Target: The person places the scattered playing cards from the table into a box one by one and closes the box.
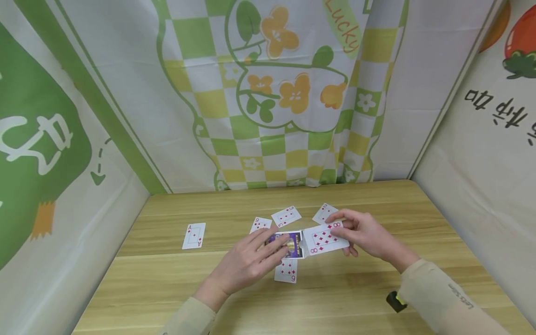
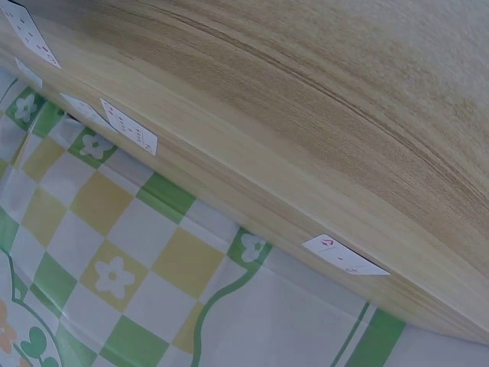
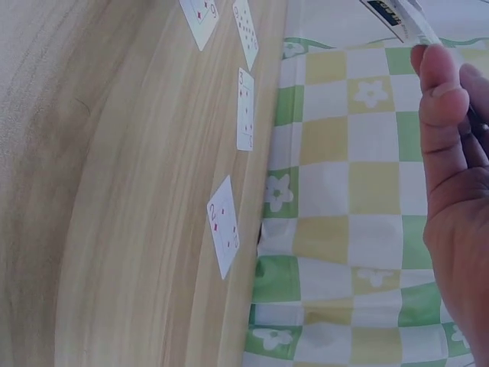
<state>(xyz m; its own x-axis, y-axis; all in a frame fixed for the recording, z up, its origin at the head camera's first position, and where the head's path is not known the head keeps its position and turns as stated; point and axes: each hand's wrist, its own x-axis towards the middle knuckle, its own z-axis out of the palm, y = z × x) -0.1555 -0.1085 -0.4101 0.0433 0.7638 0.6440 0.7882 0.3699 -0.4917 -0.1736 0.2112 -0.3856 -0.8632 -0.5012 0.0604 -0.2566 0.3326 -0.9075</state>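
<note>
My left hand (image 1: 255, 258) holds a purple playing-card box (image 1: 295, 245) with its fingers laid across the top; the thumb is hidden. At the box's right end, my right hand (image 1: 366, 232) pinches an eight of diamonds (image 1: 324, 238) by its right side, and the card's left edge meets the box opening. In the right wrist view, the box (image 3: 386, 17) is raised above the table. Below the box lies a diamond card (image 1: 286, 271), partly covered. Behind the hands are a nine (image 1: 260, 223), a three (image 1: 286, 216) and a two of diamonds (image 1: 322, 213).
An ace of diamonds (image 1: 194, 236) lies apart on the left of the wooden table (image 1: 138, 279). A black object with a yellow-green edge (image 1: 395, 301) is beside the right sleeve. Printed curtains (image 1: 284, 153) close off the back and sides.
</note>
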